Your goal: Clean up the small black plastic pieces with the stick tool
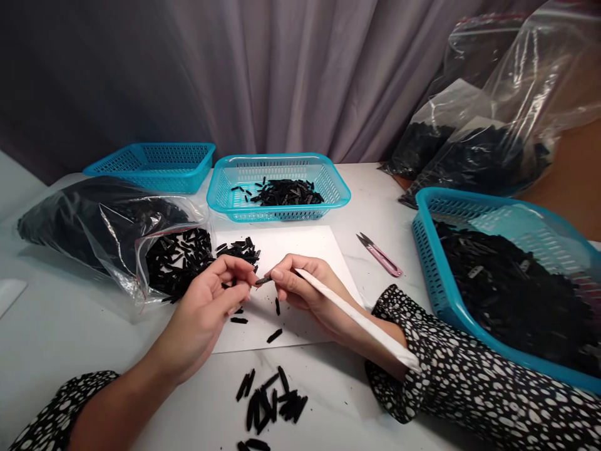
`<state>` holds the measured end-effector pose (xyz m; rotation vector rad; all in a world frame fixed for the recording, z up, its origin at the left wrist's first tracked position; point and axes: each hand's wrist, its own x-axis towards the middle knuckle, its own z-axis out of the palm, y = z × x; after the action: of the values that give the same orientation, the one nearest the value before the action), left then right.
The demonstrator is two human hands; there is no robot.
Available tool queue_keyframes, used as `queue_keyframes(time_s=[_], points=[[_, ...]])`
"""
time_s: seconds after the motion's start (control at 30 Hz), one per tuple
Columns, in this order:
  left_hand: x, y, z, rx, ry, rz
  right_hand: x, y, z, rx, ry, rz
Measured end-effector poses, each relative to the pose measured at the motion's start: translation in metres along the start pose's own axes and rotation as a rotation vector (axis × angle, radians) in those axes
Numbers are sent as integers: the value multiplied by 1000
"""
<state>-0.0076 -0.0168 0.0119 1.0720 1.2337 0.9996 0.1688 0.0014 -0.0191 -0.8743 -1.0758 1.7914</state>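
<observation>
My left hand [213, 299] pinches one end of a small black piece [263, 281] over a white sheet of paper [286, 250]. My right hand [305, 289] grips a long white tool [361, 322] like a pen, its tip touching the same piece. A few loose black pieces [275, 336] lie on the sheet below my hands. A pile of the same black pieces [270, 401] lies on the table near me.
An open plastic bag [117, 238] spills black pieces at the left. Blue baskets: an empty one [154, 164] far left, one [282, 185] with some pieces behind the paper, a full one [507, 282] at right. Pink snips [380, 254] lie right of the paper. More bags [488, 125] stand at the back right.
</observation>
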Motion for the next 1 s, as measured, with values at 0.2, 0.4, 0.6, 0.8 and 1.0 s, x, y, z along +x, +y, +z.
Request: queue_keyframes(time_s=[0.2, 0.4, 0.6, 0.8, 1.0], points=[[1, -3, 2, -130, -7, -63, 0, -3, 0, 0, 23, -25], [4, -4, 0, -104, 24, -94, 1, 1, -2, -22, 51, -50], [2, -1, -2, -131, 42, -59, 4, 5, -5, 4, 28, -67], [3, -2, -2, -257, 20, -91, 3, 2, -3, -1, 16, -67], [2, -3, 0, -190, 23, -77, 2, 3, -3, 94, -14, -70]])
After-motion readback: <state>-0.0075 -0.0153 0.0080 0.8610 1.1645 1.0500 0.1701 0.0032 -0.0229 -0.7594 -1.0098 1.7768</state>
